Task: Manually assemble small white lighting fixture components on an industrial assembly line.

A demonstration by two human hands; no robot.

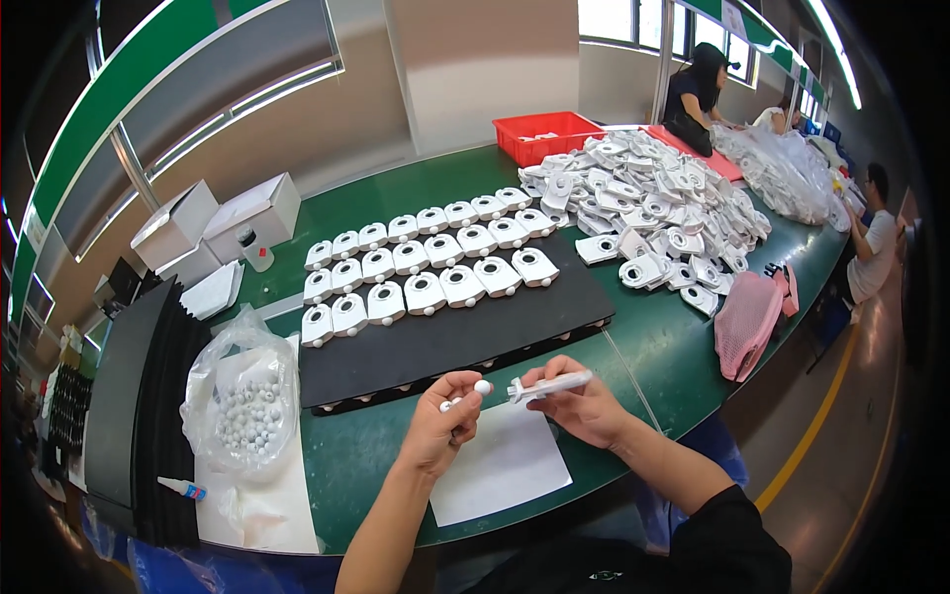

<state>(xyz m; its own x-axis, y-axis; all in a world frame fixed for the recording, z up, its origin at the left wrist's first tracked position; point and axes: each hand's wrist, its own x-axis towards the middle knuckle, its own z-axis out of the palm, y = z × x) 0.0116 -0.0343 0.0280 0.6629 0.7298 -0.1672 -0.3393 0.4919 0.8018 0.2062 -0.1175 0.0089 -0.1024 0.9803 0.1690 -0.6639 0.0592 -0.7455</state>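
Observation:
My left hand [442, 424] is closed, pinching a small white ball [483, 387] between thumb and fingertips. More white shows at its curled fingers, apparently another ball [448, 405]. A short gap away, my right hand [591, 411] grips a white plastic housing [554, 385] edge-on, its narrow end pointing at the ball. Both hands are above a white paper sheet [505, 465] at the table's near edge. Beyond them, rows of similar white housings [424, 294] lie on a black foam board [455, 346], with small balls at their ends.
A see-through bag of white balls [252, 421] and a small glue bottle [182, 487] are at left, beside stacked black boards [124, 396]. White housings [653, 208] form a heap at right, near a red bin [544, 137] and a pink mesh bag [749, 322]. Other people sit farther off.

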